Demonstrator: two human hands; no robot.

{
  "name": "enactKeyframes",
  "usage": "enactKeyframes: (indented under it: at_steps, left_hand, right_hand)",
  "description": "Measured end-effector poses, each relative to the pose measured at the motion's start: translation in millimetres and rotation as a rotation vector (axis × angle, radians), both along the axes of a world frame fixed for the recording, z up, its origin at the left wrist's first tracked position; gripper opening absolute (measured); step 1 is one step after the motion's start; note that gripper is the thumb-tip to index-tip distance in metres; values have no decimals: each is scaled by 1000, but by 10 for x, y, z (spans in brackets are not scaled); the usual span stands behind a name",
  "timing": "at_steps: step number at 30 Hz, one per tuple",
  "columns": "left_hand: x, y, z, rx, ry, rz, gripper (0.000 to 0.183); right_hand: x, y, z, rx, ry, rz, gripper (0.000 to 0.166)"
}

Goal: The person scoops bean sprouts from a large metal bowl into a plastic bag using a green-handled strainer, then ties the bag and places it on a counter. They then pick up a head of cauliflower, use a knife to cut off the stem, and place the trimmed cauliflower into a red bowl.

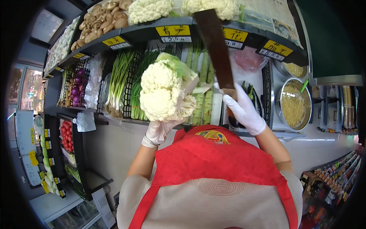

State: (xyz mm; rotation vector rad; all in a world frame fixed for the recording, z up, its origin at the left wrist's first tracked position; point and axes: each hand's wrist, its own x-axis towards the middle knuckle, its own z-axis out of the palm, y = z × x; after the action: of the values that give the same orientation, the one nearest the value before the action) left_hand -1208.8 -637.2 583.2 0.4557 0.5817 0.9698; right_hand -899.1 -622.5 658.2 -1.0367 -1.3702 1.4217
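My gloved left hand (160, 130) holds up a large white cauliflower head (163, 90) from below, its pale green leaves and cut stem turned to the right. Most of my left fingers are hidden behind the florets. In my right hand (246, 110), also gloved in white, is the handle of a wide-bladed knife (216, 48). Its dark blade points away from me, over the edge of the upper shelf and apart from the cauliflower. Behind both hands lie thick green stalks (204, 83) and, to their right, dark eggplants (251, 97).
Cauliflowers (151, 10) and shiitake mushrooms (104, 20) fill the upper shelf, whose edge carries yellow price tags (173, 30). Below are spring onions (118, 83), red onions (77, 88) and a pink plastic bag (250, 60). Steel bowls of sprouts (294, 104) stand right; tomatoes (66, 136) lie left.
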Motion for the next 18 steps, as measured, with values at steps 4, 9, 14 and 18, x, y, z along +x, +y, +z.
enactKeyframes:
  at_steps: [4, 9, 14, 18]
  left_hand:
    - [-99, -185, -422, -19, -47, -41, 107]
    - [-125, -157, -928, -13, 39, -161, 91]
    - [-195, -93, -1283, -30, 126, -189, 89]
    - [-291, -85, -1570, -87, 253, -189, 81]
  right_hand:
    - [-238, 161, -569, -21, -13, 135, 52]
    - [-374, 194, -1150, -166, -189, 126, 50]
    - [-511, 220, -1733, -86, -170, 70, 45]
    - [-560, 258, -2025, -195, -224, 61, 48]
